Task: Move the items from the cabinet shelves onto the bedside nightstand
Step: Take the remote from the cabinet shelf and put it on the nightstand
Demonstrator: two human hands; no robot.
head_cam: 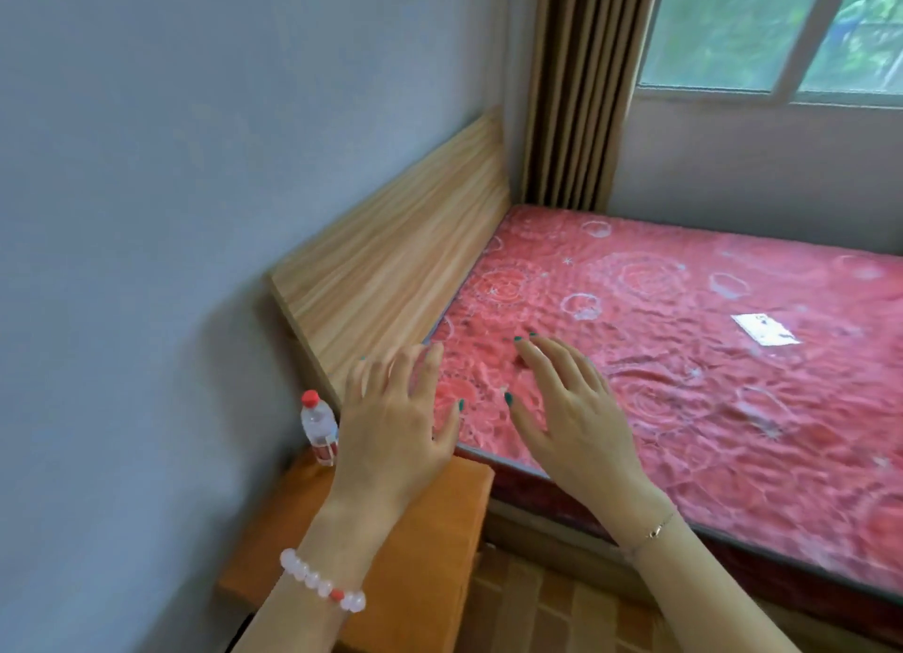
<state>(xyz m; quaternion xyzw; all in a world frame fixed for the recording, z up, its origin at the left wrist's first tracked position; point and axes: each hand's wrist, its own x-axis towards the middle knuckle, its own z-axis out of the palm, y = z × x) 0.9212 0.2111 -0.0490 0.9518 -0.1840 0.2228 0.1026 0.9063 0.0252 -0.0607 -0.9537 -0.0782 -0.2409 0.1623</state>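
Observation:
A small clear water bottle (320, 427) with a red cap and red label stands upright at the far corner of the orange nightstand (430, 530), close to the wall. My left hand (396, 418) hovers just right of the bottle, fingers spread and holding nothing. My right hand (567, 408) hangs over the edge of the red mattress (684, 359), fingers relaxed and empty. The cabinet is out of view.
A wooden headboard (391, 261) runs along the wall behind the nightstand. A white card (764, 329) lies on the mattress at the right. Brown curtains (581, 90) and a window (782, 32) stand at the back. Tiled floor (562, 613) shows below.

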